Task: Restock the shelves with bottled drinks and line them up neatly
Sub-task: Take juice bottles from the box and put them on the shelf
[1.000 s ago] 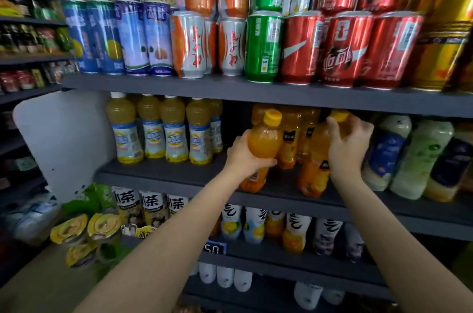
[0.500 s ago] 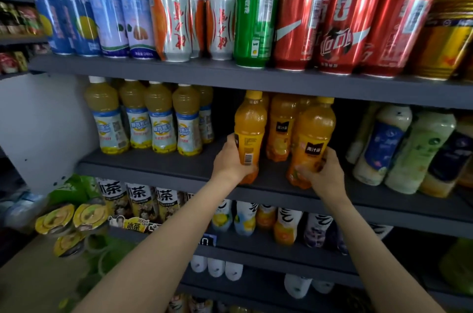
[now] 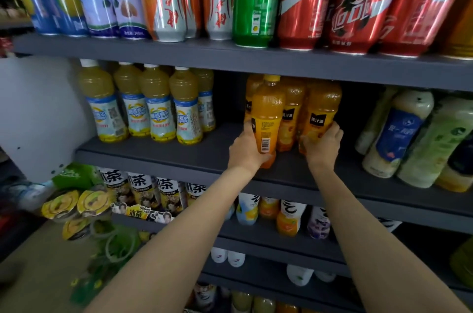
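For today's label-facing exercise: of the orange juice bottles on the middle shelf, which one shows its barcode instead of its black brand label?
The orange bottle held by the left hand. Its barcode faces out, while the bottle in the right hand shows its black label.

juice bottle [image 3: 267, 118]: showing orange with a yellow cap; black patch on a yellow label;
tea bottles [image 3: 143, 105]: showing murky yellow with white caps; blue-and-white labels;
shelf [image 3: 163, 154]: showing dark grey;
cola cans [image 3: 355, 3]: showing red with white lettering;
green can [image 3: 256, 0]: showing bright green
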### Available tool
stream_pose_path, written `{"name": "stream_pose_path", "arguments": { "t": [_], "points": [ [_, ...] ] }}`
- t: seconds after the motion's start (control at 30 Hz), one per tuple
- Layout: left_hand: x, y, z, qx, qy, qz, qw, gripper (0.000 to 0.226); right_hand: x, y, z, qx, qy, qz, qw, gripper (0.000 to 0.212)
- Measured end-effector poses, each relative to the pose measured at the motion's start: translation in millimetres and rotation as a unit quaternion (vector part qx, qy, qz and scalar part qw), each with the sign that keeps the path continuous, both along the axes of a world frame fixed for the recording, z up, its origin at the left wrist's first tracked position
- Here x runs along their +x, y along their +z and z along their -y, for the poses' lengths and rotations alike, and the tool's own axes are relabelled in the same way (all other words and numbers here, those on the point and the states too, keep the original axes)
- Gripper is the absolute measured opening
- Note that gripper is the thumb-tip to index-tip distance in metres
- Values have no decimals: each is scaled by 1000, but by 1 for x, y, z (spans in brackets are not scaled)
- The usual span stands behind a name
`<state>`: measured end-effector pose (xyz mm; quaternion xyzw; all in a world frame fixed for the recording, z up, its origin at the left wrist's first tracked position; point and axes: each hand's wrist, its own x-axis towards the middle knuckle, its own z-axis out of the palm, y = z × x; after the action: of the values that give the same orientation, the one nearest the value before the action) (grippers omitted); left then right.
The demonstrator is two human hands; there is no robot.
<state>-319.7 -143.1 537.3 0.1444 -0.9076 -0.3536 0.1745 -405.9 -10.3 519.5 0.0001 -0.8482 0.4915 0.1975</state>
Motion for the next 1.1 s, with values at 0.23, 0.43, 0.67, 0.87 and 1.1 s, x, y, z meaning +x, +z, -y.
{"name": "stream_pose_path", "arguments": {
  "t": [0.23, 0.43, 0.67, 0.87, 1.1],
  "points": [
    [-14, -2, -14, -4, 7, -34, 999, 74, 29, -20, -6, 26, -5, 4, 1000, 75],
    [-6, -8, -10, 34, -12, -57, 998, 70, 62, -20, 1, 59, 11, -77, 995, 60],
    [124, -81, 72, 13, 83, -143, 986, 43, 141, -21, 95, 58, 139, -174, 973, 36],
    [323, -204, 183, 130, 332, 16, 934, 34, 276, -109, 226, 232, 366, -78, 898, 41],
    [566, -328, 252, 285, 525, 162, 785, 26, 428, -278, 315, 419, 547, 142, 710, 52]
  ]
}}
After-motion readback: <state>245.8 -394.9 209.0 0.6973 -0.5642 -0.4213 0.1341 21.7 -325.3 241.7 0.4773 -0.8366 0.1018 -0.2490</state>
